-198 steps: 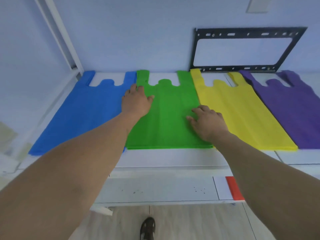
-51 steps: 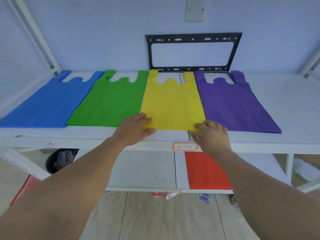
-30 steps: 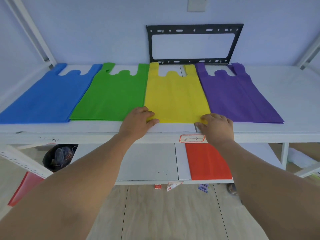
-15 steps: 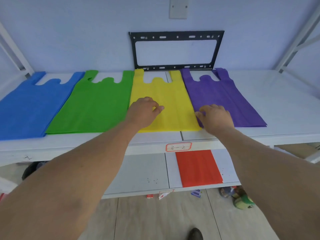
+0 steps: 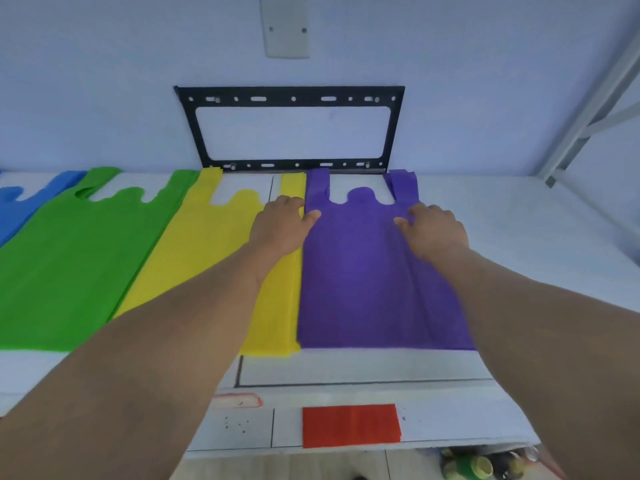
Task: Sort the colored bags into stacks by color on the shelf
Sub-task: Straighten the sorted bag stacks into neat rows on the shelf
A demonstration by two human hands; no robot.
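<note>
A: What's nearest?
B: A red bag (image 5: pixel 351 425) on the lower shelf (image 5: pixel 235 427).
A: And above?
B: Green (image 5: pixel 79 258), yellow (image 5: pixel 207 251) and purple bags (image 5: pixel 360 282) side by side. Both hands lie flat and open, gripping nothing: left hand (image 5: pixel 280 226) on the yellow-purple seam, right hand (image 5: pixel 434 232) on the purple.

Single view only: a head-worn wide-angle camera, looking forward and steeply down along both forearms, which enter from the lower corners of the frame. It stands close to the upper shelf (image 5: pixel 502 237), which fills the middle band. The wall with a black bracket (image 5: pixel 291 98) occupies the upper half, straight ahead. The lower shelf (image 5: pixel 242 431) and a strip of floor show along the bottom edge. Edges bow from lens distortion. No second view exists to share coverage.
</note>
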